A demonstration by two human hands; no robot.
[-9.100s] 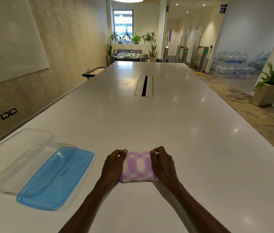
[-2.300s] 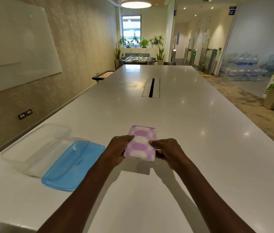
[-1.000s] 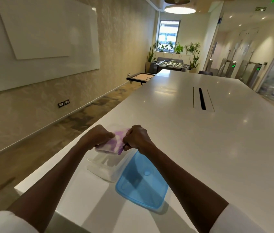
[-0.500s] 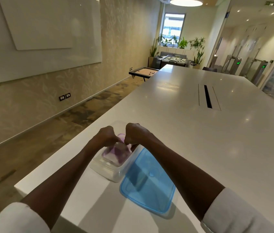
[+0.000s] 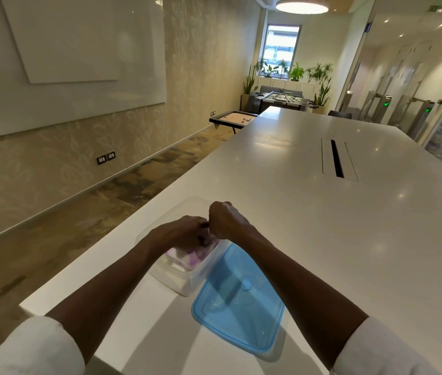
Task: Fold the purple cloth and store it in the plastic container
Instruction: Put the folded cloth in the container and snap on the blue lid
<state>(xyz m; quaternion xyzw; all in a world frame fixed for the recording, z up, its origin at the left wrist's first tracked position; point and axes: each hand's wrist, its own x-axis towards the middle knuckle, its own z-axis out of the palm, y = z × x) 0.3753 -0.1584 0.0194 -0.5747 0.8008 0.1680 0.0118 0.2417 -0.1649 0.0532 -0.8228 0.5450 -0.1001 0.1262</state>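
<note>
folded purple-and-white checked cloth (image 5: 187, 257) sits inside the clear plastic container (image 5: 187, 282) | left hand (image 5: 184, 234) curled onto it, grip unclear | right hand (image 5: 225, 220) fisted at its 1 o'clock, looks empty | blue plastic lid (image 5: 239, 301) at 5 o'clock

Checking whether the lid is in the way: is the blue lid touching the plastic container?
Touching. The head view shows the blue lid with its far edge against the plastic container wall, no table between them.

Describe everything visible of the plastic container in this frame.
The plastic container is a clear, rectangular, lidless tub standing upright near the white table's left edge. The folded purple cloth lies inside, showing through its walls. Both hands are over its opening, the left hand on the cloth. Its blue lid lies beside it, against its right side.
</note>
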